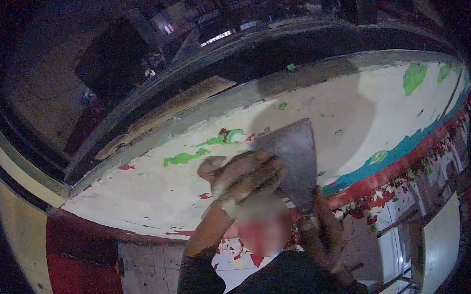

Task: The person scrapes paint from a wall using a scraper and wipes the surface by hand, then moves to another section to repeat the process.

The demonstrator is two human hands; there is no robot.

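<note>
A wide metal paint scraper [295, 147] lies slanted against a pale surface with peeling paint [348, 117]. The fingers of my right hand [324, 229] are wrapped round its handle, at the lower right. My left hand [247, 175] is closed at the blade's left side, its bent fingers covering that edge; its fingertips are blurred. Green paint patches [186, 158] and small red flecks remain on the surface left of my left hand. A teal and red painted band [371, 181] runs along the near edge, right of the scraper.
Red and white paint flakes [359, 212] lie scattered below the near edge, over light tiles [146, 261]. Along the far side runs a grey ledge with a flat brown strip [167, 115] on it. A dark boxy shape [110, 60] stands beyond, at the upper left.
</note>
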